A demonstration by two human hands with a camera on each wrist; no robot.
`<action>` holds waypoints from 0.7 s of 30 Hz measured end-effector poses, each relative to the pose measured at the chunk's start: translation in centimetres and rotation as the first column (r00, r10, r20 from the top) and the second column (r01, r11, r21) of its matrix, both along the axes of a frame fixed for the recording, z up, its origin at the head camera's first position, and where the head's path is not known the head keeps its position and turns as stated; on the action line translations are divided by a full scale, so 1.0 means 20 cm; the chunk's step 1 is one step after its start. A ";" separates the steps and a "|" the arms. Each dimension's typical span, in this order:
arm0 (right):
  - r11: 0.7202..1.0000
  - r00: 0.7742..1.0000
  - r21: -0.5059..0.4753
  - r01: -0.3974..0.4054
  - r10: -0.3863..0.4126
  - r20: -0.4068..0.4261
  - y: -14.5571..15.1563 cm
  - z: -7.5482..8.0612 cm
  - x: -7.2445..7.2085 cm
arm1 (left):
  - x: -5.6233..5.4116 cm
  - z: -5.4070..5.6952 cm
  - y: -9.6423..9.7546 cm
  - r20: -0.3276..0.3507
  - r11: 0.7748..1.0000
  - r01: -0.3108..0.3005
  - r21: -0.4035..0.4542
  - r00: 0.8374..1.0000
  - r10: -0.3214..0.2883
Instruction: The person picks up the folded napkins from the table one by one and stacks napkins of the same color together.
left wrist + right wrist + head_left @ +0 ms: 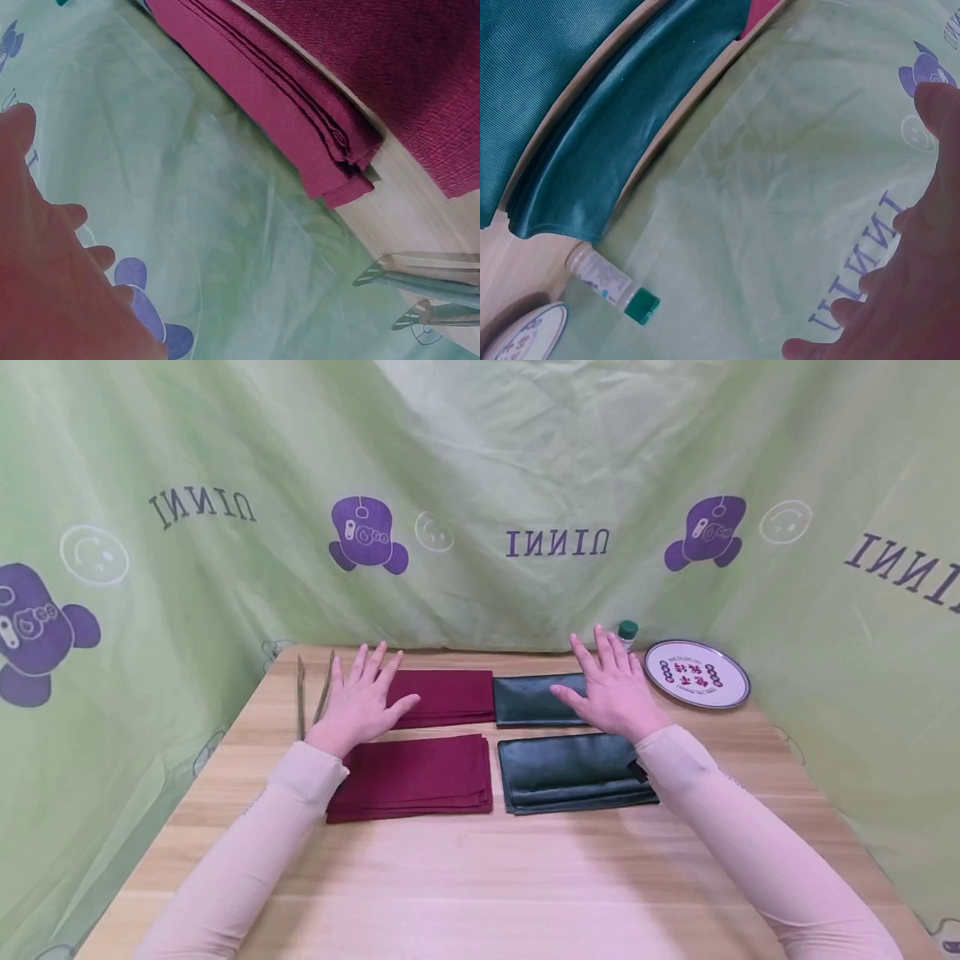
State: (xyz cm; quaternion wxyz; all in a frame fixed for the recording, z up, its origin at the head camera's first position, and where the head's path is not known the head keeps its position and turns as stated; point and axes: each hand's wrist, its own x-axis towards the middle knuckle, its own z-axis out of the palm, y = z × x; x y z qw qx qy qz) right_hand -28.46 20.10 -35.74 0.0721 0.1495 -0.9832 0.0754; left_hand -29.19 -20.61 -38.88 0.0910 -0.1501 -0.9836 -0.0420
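Note:
Both hands are held up over the table with fingers spread and nothing in them. In the head view my left hand overlaps the left ends of two folded dark red cloths, a front one and a back one. My right hand overlaps the right part of the back dark green folded cloth. Another green folded cloth lies in front of it, below the right wrist. The wrist views show the cloths apart from the fingers.
Left of the red cloths are two narrow metal-looking pieces. A small green-capped bottle and a white oval plate with a dark rim stand at the back right. A printed green curtain surrounds the wooden table.

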 end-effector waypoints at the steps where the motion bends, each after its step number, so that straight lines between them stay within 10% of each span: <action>1: 1.000 1.000 -0.006 -0.001 0.001 0.002 0.00 0.00 0.00 | 0.00 0.00 0.00 0.005 1.000 -0.001 0.003 1.000 0.001; 13: 0.990 0.993 -0.139 -0.006 0.022 0.115 0.10 -0.02 0.03 | 0.15 0.05 0.27 0.084 0.969 0.120 0.216 0.986 -0.141; 21: 0.979 0.960 -0.202 -0.024 0.079 0.270 0.26 -0.15 0.07 | 0.23 -0.10 0.56 0.231 0.873 0.201 0.445 0.916 -0.328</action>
